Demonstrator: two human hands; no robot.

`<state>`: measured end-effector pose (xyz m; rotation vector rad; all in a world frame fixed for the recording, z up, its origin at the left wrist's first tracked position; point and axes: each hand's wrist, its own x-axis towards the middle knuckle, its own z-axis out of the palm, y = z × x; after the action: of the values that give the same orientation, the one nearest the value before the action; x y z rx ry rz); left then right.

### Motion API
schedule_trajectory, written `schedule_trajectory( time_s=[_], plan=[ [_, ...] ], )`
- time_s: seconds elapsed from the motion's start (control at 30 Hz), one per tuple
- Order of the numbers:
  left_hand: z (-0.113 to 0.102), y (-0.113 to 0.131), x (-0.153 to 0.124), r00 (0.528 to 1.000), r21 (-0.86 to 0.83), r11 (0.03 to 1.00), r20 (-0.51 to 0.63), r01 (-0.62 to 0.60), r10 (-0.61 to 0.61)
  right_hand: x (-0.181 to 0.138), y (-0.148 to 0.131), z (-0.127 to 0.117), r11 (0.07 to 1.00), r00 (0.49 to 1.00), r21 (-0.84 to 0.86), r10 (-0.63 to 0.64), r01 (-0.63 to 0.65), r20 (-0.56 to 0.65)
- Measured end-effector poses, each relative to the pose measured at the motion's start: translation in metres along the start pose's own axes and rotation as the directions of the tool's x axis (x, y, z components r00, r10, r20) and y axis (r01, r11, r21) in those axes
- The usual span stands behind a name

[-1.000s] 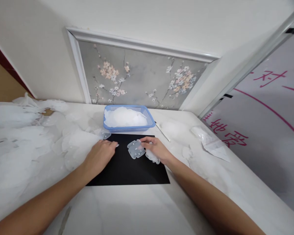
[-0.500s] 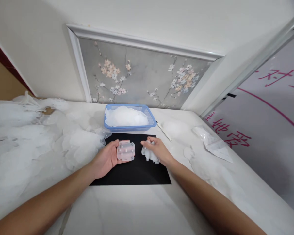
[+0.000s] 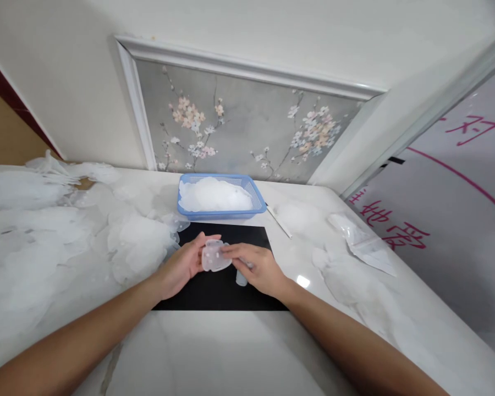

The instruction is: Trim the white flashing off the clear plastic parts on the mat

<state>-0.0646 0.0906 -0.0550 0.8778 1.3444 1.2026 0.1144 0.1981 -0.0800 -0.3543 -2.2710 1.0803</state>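
Over a black mat [image 3: 214, 291] on the white table, my left hand [image 3: 180, 267] cradles a small translucent plastic piece [image 3: 214, 257] with white dots, its fingers curled round the piece's left side. My right hand [image 3: 259, 268] pinches the same piece at its right edge with thumb and forefinger. Under the right palm hangs another translucent plastic piece [image 3: 241, 277]; whether the hand grips it is hidden.
A blue basket [image 3: 221, 211] heaped with white plastic pieces stands just behind the mat. Piles of translucent pieces [image 3: 45, 236] cover the table's left side. A thin white stick [image 3: 278, 221], a clear bag [image 3: 361, 242] and more pieces [image 3: 342, 278] lie on the right.
The left hand picked the dotted piece up off the mat and lifted it. The right hand then came across to the left and took hold of its right edge.
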Motion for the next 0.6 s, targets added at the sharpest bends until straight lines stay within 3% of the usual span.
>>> schedule_trajectory(
  time_s=[0.03, 0.07, 0.13, 0.2, 0.27, 0.4, 0.5, 0.6],
  plan=[
    [-0.003, -0.001, 0.000, 0.992, 0.251, 0.964, -0.062, -0.091, 0.110, 0.001, 0.000, -0.001, 0.991, 0.992, 0.075, 0.117, -0.113, -0.050],
    [-0.006, -0.002, 0.001, 0.964, 0.513, 0.842, -0.098, -0.163, 0.246, 0.003, 0.000, -0.002, 0.957, 0.963, 0.168, 0.254, -0.237, -0.088],
    [-0.017, -0.004, 0.003, 0.877, 0.889, 0.427, -0.066, -0.164, 0.476, 0.007, 0.004, -0.005, 0.815, 0.864, 0.376, 0.499, -0.440, -0.070],
    [-0.028, -0.005, 0.006, 0.838, 0.998, 0.063, -0.018, -0.019, 0.545, 0.011, 0.009, -0.008, 0.649, 0.779, 0.529, 0.626, -0.547, 0.037],
    [-0.037, -0.005, 0.009, 0.854, 0.983, -0.149, -0.013, 0.105, 0.520, 0.013, 0.013, -0.010, 0.544, 0.737, 0.591, 0.663, -0.596, 0.134],
    [-0.041, 0.003, 0.010, 0.892, 0.945, -0.308, 0.044, 0.109, 0.449, 0.015, 0.017, -0.014, 0.499, 0.723, 0.601, 0.660, -0.624, 0.204],
    [-0.040, 0.007, 0.008, 0.887, 0.939, -0.340, 0.105, 0.061, 0.450, 0.016, 0.017, -0.016, 0.489, 0.714, 0.586, 0.657, -0.647, 0.240],
    [-0.040, 0.005, 0.008, 0.848, 0.950, -0.312, 0.166, -0.001, 0.503, 0.016, 0.018, -0.017, 0.486, 0.715, 0.582, 0.650, -0.652, 0.258]
  ],
)
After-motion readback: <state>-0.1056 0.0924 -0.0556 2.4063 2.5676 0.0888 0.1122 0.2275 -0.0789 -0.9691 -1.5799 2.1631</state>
